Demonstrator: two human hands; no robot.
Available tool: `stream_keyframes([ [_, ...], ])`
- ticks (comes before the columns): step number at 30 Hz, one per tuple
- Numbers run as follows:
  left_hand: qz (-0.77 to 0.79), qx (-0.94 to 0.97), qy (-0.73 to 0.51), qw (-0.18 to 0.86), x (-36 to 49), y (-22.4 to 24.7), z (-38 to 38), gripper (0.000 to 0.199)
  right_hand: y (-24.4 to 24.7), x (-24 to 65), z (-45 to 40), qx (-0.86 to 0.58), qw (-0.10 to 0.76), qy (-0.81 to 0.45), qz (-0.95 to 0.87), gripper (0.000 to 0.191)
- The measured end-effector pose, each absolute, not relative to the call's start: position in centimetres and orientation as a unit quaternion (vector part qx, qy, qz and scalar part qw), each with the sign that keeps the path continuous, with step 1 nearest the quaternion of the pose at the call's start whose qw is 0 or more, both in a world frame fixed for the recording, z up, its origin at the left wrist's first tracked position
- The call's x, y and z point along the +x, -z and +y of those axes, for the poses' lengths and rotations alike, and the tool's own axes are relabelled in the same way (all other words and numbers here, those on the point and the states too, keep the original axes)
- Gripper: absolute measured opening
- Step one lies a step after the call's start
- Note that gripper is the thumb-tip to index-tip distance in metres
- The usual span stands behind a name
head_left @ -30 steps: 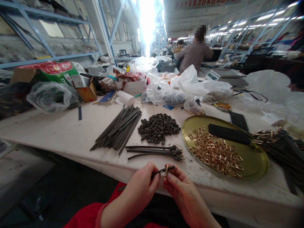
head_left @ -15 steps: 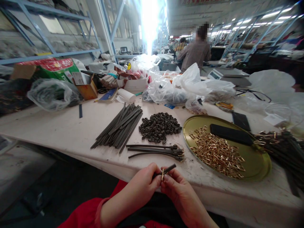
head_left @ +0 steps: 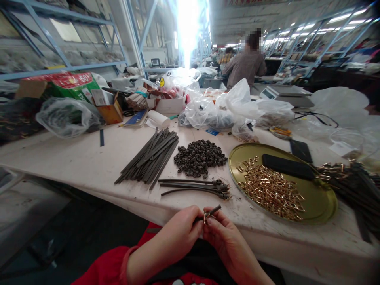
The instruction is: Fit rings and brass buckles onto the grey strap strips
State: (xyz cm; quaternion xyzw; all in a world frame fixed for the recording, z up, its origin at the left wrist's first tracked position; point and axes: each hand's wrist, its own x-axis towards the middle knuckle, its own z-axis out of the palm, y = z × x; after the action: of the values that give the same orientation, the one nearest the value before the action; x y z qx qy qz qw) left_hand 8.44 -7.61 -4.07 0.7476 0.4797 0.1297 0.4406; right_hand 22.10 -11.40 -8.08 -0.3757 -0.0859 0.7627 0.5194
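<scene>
At the table's front edge, my left hand (head_left: 190,225) and my right hand (head_left: 221,229) meet, both closed round a dark strap (head_left: 215,209) with a gold buckle (head_left: 204,217) on it. The strap's end sticks out above my right fingers; the rest is hidden by my hands. Just beyond lie several straps with buckles (head_left: 190,186) in a row. Behind them are a pile of dark small loops (head_left: 200,158) and a stack of dark strips (head_left: 148,158). Gold buckles (head_left: 273,190) fill part of a round gold tray (head_left: 323,206) to the right.
A black phone-like object (head_left: 287,167) lies in the tray, another dark flat one (head_left: 301,151) behind it. More dark straps (head_left: 356,190) are heaped at the right edge. Plastic bags (head_left: 213,111) and boxes line the back. A person (head_left: 245,69) is beyond the table.
The strap end above my right fingers looks slightly shorter and the buckle more upright. Both hands stay together in nearly the same place. The view has shifted slightly.
</scene>
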Motion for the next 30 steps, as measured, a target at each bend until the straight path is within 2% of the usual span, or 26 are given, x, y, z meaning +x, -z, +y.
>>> stream_keyframes([
  [8, 0.477, 0.702, -0.168, 0.501, 8.2, 4.4, -7.7, 0.011, 7.6, 21.9, -11.7, -0.401, 0.519, -0.736, -0.167, 0.019],
  [18, 0.475, 0.649, -0.186, 0.564, 8.4, 4.8, -7.6, 0.016, 7.5, 22.3, -10.8, -0.511, 0.522, -0.597, -0.332, 0.031],
  [25, 0.462, 0.618, -0.21, 0.6, 8.5, 4.9, -7.5, 0.011, 6.8, 22.9, -10.5, -0.52, 0.512, -0.599, -0.329, 0.029],
  [30, 0.467, 0.594, -0.229, 0.613, 8.3, 5.4, -7.6, 0.011, 7.2, 22.6, -10.8, -0.482, 0.517, -0.65, -0.279, 0.022],
])
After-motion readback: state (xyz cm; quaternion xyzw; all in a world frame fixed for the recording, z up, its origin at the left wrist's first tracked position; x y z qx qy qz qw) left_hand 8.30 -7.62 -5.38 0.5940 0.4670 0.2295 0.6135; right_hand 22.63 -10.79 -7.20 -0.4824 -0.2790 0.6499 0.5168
